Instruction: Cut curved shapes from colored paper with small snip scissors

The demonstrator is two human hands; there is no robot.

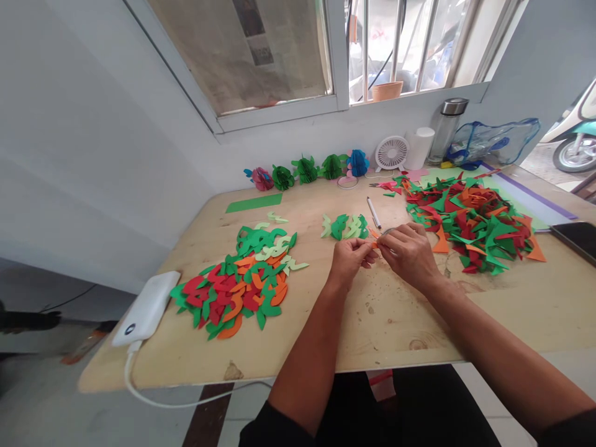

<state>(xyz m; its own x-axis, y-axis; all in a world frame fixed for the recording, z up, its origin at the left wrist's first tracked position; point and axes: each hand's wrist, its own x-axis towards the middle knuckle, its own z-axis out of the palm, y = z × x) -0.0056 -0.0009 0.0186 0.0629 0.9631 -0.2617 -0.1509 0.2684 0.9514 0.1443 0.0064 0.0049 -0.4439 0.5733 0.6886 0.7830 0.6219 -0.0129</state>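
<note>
My left hand point(349, 262) pinches a small piece of orange paper point(375, 245) between thumb and fingertips. My right hand point(410, 256) is closed at the other side of that piece, its fingertips meeting the paper. Something thin and greyish shows by the right fingers, too small to make out. Just beyond my hands lie a few green paper cutouts point(339, 227) and a white pen point(374, 212). To the left spreads a heap of curved green, red and orange paper cutouts point(228, 292).
Paper scraps point(479, 217) are piled on the right, near a phone point(577, 239). Folded paper turtles point(306, 169), a small fan point(392, 153) and a glass bottle point(447, 131) line the wall. A white power bank point(146, 307) with a cable sits at the table's left edge.
</note>
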